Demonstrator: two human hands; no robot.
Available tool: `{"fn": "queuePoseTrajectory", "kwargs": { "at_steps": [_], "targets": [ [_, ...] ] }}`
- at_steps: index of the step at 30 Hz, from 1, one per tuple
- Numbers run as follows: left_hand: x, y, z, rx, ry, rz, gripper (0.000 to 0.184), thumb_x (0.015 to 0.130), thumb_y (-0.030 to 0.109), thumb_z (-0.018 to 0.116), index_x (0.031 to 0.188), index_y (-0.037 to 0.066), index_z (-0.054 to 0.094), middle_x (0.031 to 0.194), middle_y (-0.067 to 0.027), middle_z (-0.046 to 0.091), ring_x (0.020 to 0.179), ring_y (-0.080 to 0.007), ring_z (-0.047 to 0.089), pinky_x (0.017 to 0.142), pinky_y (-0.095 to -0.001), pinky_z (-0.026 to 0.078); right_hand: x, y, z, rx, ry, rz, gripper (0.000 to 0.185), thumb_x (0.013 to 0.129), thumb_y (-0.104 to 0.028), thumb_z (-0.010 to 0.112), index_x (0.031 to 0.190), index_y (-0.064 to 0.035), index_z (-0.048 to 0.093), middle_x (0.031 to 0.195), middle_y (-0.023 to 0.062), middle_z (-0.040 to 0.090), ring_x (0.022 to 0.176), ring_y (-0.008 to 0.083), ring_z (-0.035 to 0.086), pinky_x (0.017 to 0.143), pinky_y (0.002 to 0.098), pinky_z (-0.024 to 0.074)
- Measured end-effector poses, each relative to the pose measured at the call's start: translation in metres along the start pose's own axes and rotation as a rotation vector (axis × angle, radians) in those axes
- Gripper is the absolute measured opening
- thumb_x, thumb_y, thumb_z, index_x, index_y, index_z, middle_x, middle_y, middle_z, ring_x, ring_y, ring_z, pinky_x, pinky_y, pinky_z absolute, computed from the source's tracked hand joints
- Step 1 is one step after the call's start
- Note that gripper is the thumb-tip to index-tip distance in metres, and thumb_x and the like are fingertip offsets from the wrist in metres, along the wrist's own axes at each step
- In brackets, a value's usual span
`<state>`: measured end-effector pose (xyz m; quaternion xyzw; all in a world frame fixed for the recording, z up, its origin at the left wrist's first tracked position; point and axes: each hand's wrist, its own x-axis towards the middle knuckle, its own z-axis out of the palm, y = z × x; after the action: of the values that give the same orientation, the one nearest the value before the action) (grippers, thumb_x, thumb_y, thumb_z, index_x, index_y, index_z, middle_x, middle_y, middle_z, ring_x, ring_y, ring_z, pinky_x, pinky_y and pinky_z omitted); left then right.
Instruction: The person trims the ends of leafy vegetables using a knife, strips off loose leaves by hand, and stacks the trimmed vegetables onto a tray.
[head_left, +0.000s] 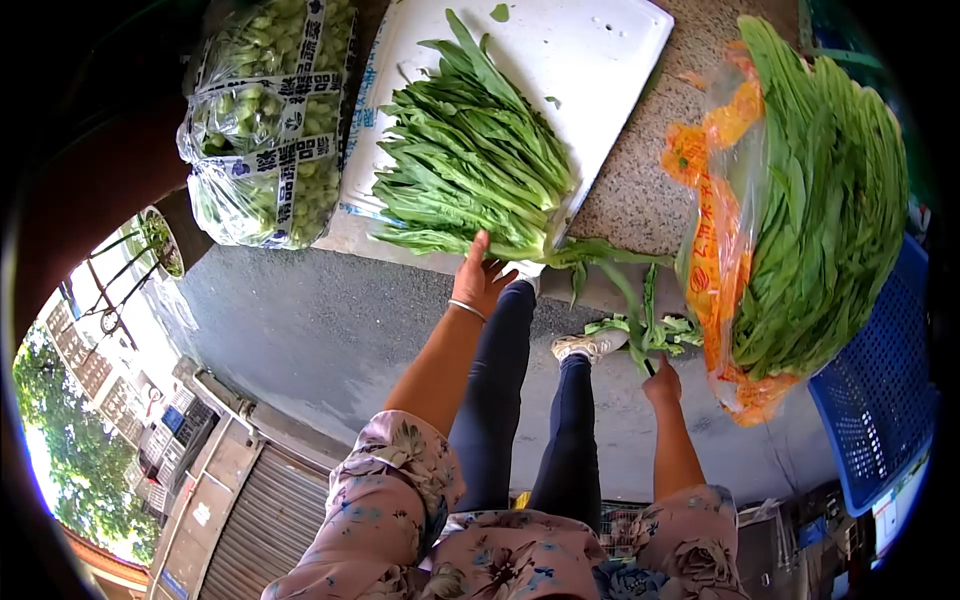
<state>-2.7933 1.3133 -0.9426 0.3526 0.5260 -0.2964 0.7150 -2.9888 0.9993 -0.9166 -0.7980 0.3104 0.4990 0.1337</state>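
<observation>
My left hand [482,284] is at the near edge of a pile of long leafy greens [475,165], its thumb against the leaves and its fingers apart. The pile lies on a white foam board [625,60], cut stem ends toward the lower right. Lower down, my right hand [662,384] is closed around the black handle of a knife [648,368]; most of its blade is hidden or too small to make out. A long drooping leaf [620,290] hangs from the board's corner toward the knife.
A wrapped bag of green vegetables [265,130] stands left of the board. At right, an orange-printed plastic bag [722,260] holds more long greens [815,210], beside a blue basket [875,380]. Trimmed leaves [675,335] lie on the floor by my shoe [590,345].
</observation>
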Motion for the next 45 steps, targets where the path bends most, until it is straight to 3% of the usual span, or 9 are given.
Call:
{"fn": "queuePoseTrajectory", "kwargs": {
  "at_steps": [6,10,15,19,23,30,33,41,45],
  "targets": [
    [0.008,0.0,0.006,-0.01,0.188,0.214,0.07,0.07,0.015,0.07,0.115,0.014,0.017,0.11,-0.0146,0.046,0.095,-0.0302,0.053,0.071,-0.0465,0.051,0.05,-0.215,-0.094,0.407,0.541,-0.643,0.044,0.081,-0.035,0.056,0.118,-0.0111,0.051,0.104,0.0131,0.058,0.092,0.0292,0.056,0.076,0.0349,0.0454],
    [0.01,0.004,0.017,0.029,0.222,0.233,0.063,0.072,0.013,0.067,0.114,0.015,0.021,0.107,-0.011,0.048,0.091,-0.0254,0.055,0.064,-0.0395,0.053,0.103,-0.339,-0.152,0.24,0.354,-0.721,0.078,0.071,-0.057,0.06,0.13,-0.0118,0.037,0.12,0.017,0.048,0.108,0.0294,0.049,0.087,0.0388,0.0425],
    [0.002,0.009,0.024,0.171,0.145,0.274,0.054,0.073,0.013,0.063,0.116,0.018,0.03,0.108,-0.0059,0.049,0.091,-0.0223,0.054,0.065,-0.0372,0.051,0.096,-0.38,-0.119,0.071,-0.075,-0.91,0.062,0.07,-0.032,0.068,0.126,-0.0255,0.043,0.124,0.0073,0.048,0.106,0.0277,0.049,0.09,0.0391,0.0424],
    [0.023,0.013,0.015,0.454,0.161,0.082,0.016,0.079,0.019,0.051,0.089,0.009,0.059,0.085,-0.0064,0.059,0.077,-0.0178,0.056,0.062,-0.0343,0.049,0.078,-0.375,-0.116,0.213,-0.201,-0.697,0.065,0.069,-0.033,0.069,0.127,-0.0206,0.042,0.123,0.0112,0.048,0.11,0.0263,0.049,0.088,0.0364,0.0432],
    [0.022,0.035,-0.004,0.312,-0.103,-0.18,0.027,0.081,0.023,0.054,0.104,0.009,0.053,0.097,-0.0071,0.059,0.089,-0.0217,0.058,0.072,-0.0423,0.052,0.048,-0.336,-0.101,0.681,0.47,-0.641,0.062,0.071,-0.026,0.069,0.126,-0.0122,0.042,0.108,0.0131,0.058,0.103,0.0273,0.054,0.086,0.037,0.0444],
    [0.0,0.016,-0.008,0.184,0.059,-0.164,0.067,0.071,0.039,0.066,0.124,0.009,0.038,0.128,-0.0122,0.035,0.117,-0.0316,0.034,0.09,-0.0526,0.038,-0.08,-0.116,-0.123,1.569,0.743,-0.441,0.021,0.091,-0.017,0.047,0.102,-0.0026,0.057,0.089,0.0027,0.057,0.07,0.0064,0.051,0.065,0.0217,0.0439],
    [0.001,0.012,-0.017,0.167,0.085,-0.172,0.075,0.067,0.041,0.07,0.127,0.011,0.035,0.133,-0.0139,0.026,0.123,-0.0322,0.024,0.092,-0.0517,0.036,-0.088,-0.023,-0.132,1.59,1.138,0.045,0.02,0.089,-0.013,0.048,0.102,-0.0007,0.056,0.095,0.0071,0.055,0.074,0.0121,0.053,0.069,0.0252,0.044],
    [-0.061,-0.024,0.035,0.455,0.107,0.062,0.047,0.082,0.03,0.054,0.123,0.012,0.04,0.129,-0.0137,0.034,0.111,-0.0298,0.041,0.082,-0.0467,0.046,-0.063,0.034,-0.128,0.968,0.939,0.049,0.039,0.071,-0.02,0.065,0.106,-0.0056,0.056,0.098,0.0119,0.056,0.082,0.0254,0.057,0.073,0.0344,0.0452],
    [-0.132,-0.081,0.124,0.722,-0.319,0.136,0.036,0.09,0.015,0.038,0.124,0.001,0.036,0.111,-0.0145,0.051,0.101,-0.0286,0.054,0.082,-0.0421,0.048,-0.064,0.042,-0.133,0.922,0.801,0.062,0.039,0.067,-0.028,0.066,0.102,-0.0108,0.06,0.092,0.0097,0.059,0.081,0.0285,0.058,0.07,0.0375,0.0471]
  ]
}}
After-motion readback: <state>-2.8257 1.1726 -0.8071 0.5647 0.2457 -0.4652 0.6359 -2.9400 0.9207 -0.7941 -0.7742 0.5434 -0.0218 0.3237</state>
